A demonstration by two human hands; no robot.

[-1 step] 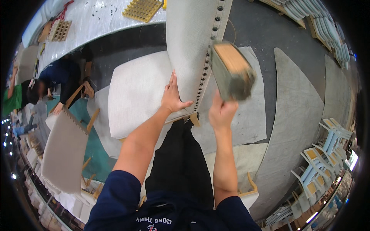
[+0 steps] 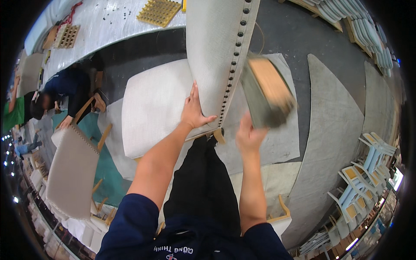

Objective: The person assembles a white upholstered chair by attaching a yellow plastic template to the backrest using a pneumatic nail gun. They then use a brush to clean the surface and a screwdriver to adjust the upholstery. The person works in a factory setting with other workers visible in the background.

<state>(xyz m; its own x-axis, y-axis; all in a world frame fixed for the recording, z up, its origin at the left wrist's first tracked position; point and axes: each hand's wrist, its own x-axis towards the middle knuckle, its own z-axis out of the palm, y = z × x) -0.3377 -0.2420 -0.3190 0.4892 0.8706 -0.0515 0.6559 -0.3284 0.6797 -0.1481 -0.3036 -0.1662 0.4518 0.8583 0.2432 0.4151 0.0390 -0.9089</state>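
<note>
A light, cream upholstered chair stands before me, with its back upright and its padded seat to the left. Dark round nail heads run in a row down the back's right edge. My left hand lies with fingers outstretched against the foot of the back, thumb toward the nail row. To the right of that edge, my right hand grips a mallet with a blocky head, wood-coloured on top and dark grey-green on its side. The mallet is blurred and apart from the chair; its handle is mostly hidden.
At the left, a co-worker bends over another studded cream chair. A plastic-covered table at the upper left bears a yellow perforated tray and loose dark nails. Stacked chair frames stand at right; grey sheets cover the floor.
The mallet has swung right and slightly down, away from the studded edge, with my right hand moving a little lower. My left hand stays in place on the chair.
</note>
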